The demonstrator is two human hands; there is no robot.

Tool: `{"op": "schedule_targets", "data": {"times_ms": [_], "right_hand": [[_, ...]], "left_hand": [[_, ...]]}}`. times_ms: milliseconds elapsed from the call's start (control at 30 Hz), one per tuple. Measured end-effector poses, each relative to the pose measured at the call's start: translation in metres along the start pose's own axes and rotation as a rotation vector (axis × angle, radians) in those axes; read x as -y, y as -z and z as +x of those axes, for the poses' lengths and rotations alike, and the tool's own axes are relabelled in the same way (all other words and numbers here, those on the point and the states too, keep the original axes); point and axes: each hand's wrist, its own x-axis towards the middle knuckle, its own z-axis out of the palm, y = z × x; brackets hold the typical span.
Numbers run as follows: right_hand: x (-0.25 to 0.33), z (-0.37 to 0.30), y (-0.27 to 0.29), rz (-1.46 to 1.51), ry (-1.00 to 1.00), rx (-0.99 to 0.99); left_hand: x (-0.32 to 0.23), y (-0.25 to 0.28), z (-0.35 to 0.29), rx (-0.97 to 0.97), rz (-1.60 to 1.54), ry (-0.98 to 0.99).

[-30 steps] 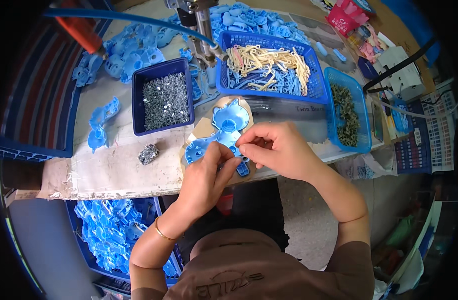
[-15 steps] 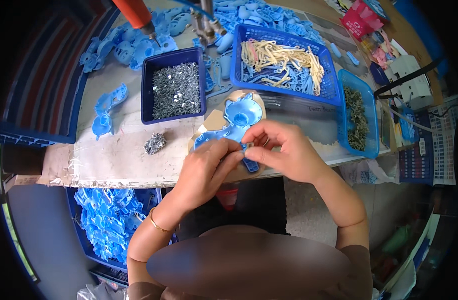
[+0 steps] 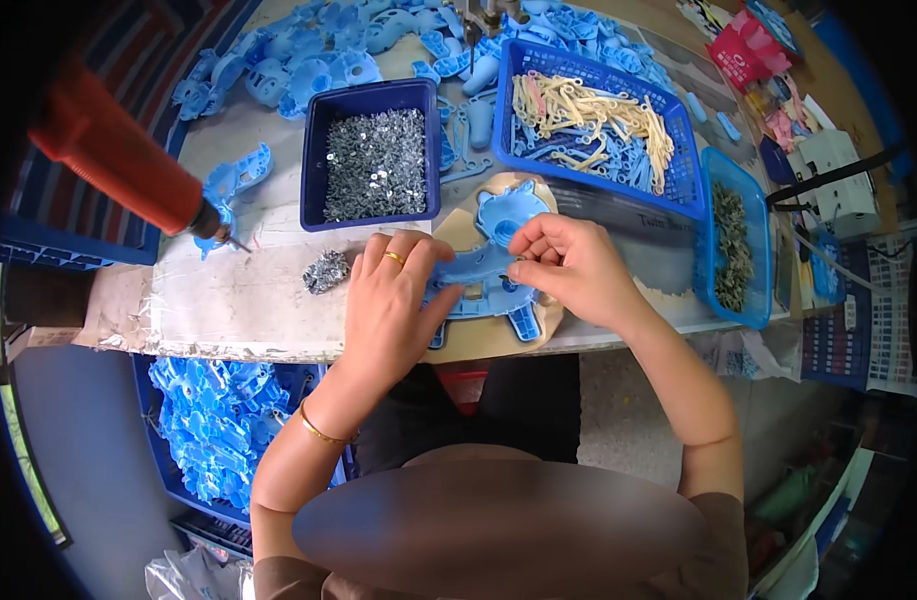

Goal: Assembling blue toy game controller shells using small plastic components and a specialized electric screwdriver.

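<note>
While your left hand (image 3: 390, 305) lies over the blue shell (image 3: 483, 264) by the near edge of the table (image 3: 228, 325), fingers loosely spread, grip unclear, your right hand (image 3: 575, 268) is pinched nearly closed at the shell's right side; cannot tell what, if anything, it holds. Silvery clump (image 3: 326, 272) just left of your left hand. Farther back, dark blue tray (image 3: 370, 221) of metal bits (image 3: 378, 160); blue parts (image 3: 318, 76) heaped toward the far edge.

Blue animal-shaped shell (image 3: 476, 264) — hollow side up
From here I see it lying on a tan board (image 3: 552, 316) near the counter's (image 3: 228, 322) edge — glossy plastic, inner ribs showing, cupped, eared end farthest.
</note>
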Motion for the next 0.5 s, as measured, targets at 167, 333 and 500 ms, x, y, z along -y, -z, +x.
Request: {"op": "schedule_targets", "data": {"times_ms": [167, 333, 500], "right_hand": [[0.002, 0.004, 0.007, -0.083, 0.053, 0.074], [0.018, 0.017, 0.013, -0.369, 0.007, 0.283], [0.018, 0.015, 0.007, -0.689, 0.158, 0.177]], "left_hand": [[-0.004, 0.0, 0.002, 0.021, 0.026, -0.017], [-0.005, 0.0, 0.003, 0.036, 0.072, -0.013], [-0.007, 0.001, 0.002, -0.005, 0.159, -0.057]]}}
